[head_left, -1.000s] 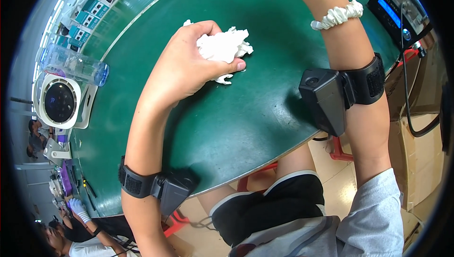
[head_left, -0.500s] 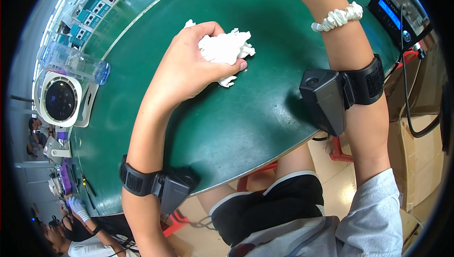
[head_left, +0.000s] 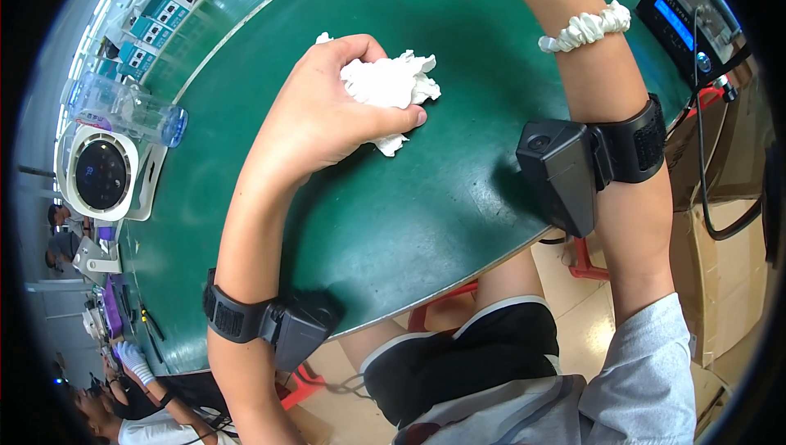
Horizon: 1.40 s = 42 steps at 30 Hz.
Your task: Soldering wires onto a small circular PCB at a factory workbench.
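My left hand [head_left: 323, 105] is closed round a crumpled wad of white tissue paper [head_left: 386, 83], with the thumb and fingers wrapped about it. Ragged edges of the tissue stick out past the thumb and behind the knuckles. Beneath it lies the green tabletop [head_left: 409, 199]. My right forearm [head_left: 610, 89] reaches up over the table with a white scrunchie [head_left: 586, 27] at the wrist; the right hand itself lies beyond the upper edge of the picture. Each forearm wears a strapped black device.
At the left are a round-faced white device [head_left: 101, 171], a clear plastic bottle [head_left: 135, 113] lying on its side and pliers [head_left: 151, 326]. A black box with a blue display [head_left: 675, 23] and a cable stand at the far right, cardboard boxes [head_left: 725, 281] below. A gloved co-worker [head_left: 135, 363] is lower left.
My left hand and the tissue have shifted very slightly left. My right arm stays nearly where it was.
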### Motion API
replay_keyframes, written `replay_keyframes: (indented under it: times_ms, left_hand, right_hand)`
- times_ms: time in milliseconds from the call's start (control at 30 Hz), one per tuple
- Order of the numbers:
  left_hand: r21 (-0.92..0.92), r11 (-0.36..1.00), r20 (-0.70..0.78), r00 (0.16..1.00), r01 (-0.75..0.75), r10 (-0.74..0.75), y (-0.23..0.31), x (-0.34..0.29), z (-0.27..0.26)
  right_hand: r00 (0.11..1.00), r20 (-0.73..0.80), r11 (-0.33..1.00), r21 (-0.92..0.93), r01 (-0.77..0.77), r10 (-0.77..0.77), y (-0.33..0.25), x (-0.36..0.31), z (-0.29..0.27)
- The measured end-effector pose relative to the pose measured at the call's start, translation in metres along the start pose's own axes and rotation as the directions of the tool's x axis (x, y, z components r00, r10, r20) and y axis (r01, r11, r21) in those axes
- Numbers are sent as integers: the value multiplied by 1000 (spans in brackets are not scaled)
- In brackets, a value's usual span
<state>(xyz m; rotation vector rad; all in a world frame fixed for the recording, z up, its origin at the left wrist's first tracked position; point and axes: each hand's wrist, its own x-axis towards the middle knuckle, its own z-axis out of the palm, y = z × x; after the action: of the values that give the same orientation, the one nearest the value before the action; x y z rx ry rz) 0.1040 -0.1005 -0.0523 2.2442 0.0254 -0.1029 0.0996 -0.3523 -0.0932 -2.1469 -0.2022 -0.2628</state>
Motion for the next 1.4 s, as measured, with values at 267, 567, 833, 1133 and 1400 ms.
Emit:
replay_keyframes:
  times_ms: [267,567,833,1133,1400]
  left_hand:
    - [93,996,-40,999,0,3,10,4,7]
    - [163,986,-13,1000,25,-23,11,11,1]
    - [-39,999,70,997,-31,34,-6,7,-15]
    - [-308,951,212,973,-22,91,-2,-4,-23]
    - [99,953,13,958,-286,286,-6,-5,0]
  right_hand:
    - [526,-511,534,147,833,-680,-104,157,58]
    - [207,-665,209,78,975,-718,-108,155,65]
    - [414,-595,327,256,910,-688,-116,134,67]
    - [511,-543,394,326,860,-666,-120,130,57]
    - [524,-522,405,333,851,-672,-115,135,62]
